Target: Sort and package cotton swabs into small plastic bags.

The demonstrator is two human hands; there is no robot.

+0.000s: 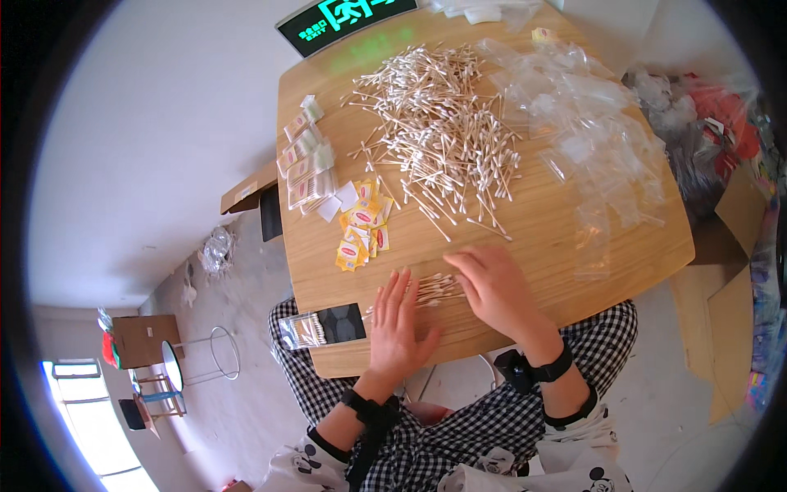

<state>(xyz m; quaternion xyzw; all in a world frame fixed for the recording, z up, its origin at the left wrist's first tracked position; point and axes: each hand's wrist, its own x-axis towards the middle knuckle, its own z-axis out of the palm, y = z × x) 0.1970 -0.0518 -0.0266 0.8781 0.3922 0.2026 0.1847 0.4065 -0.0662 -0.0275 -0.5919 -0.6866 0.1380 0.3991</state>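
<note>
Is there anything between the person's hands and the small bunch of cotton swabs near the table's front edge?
Nothing visible. The left hand lies flat beside the small bunch of cotton swabs, and the right hand rests partly over its right end. The wooden table around them is bare there.

Your worktop (566, 246) is light wood with a smooth, matt finish and a fine grain. The cotton swabs (443, 131) on it have pale wooden sticks and soft white cotton tips. The small bags (590, 123) at your right are thin clear plastic, glossy and wrinkled. The little packets (361, 230) look like glossy yellow paper or foil; which of the two, I cannot tell. Your trousers (484, 426) are checked cloth, matt. The floor (238, 402) looks like rough grey concrete.
</note>
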